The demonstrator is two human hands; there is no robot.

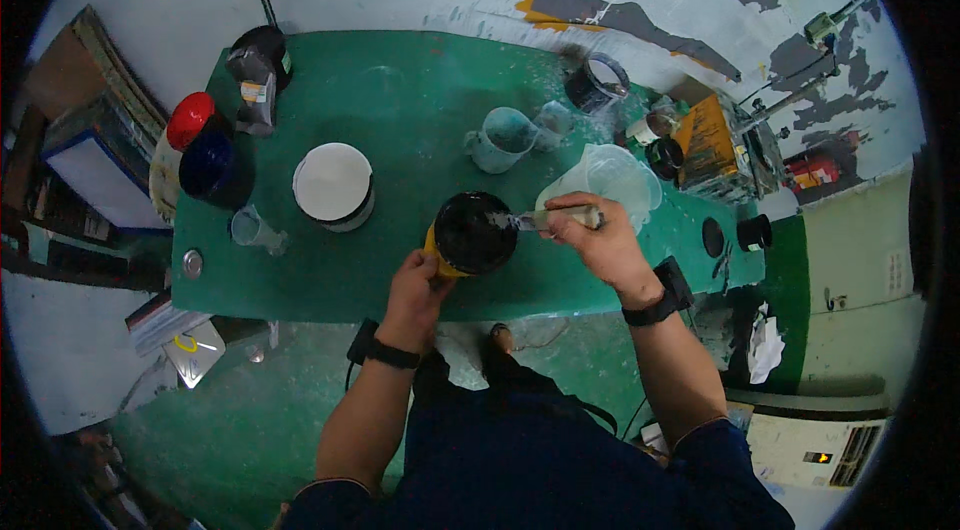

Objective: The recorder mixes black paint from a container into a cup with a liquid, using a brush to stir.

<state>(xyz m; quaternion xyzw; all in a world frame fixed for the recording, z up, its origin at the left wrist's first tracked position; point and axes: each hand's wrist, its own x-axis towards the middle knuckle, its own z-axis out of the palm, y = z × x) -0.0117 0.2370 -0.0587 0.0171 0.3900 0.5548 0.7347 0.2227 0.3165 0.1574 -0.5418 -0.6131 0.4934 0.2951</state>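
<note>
Left hand [418,282] has its grip wrapped round the yellow can [470,234] at the green worktop's [400,100] 6 o'clock edge; right hand [600,235] pinches a spatula [545,220] reaching in from 3 o'clock.

Dark navy long sleeves pushed up above both elbows, thin reddish trim at the cuffs. Bare forearms below. Black band on the wrist of the left hand [415,292], slim and plain. Bulkier black strap at the wrist of the right hand [600,240], with a square black block on its outer side. Dark navy trousers; one shoe tip visible between the knees.
</note>
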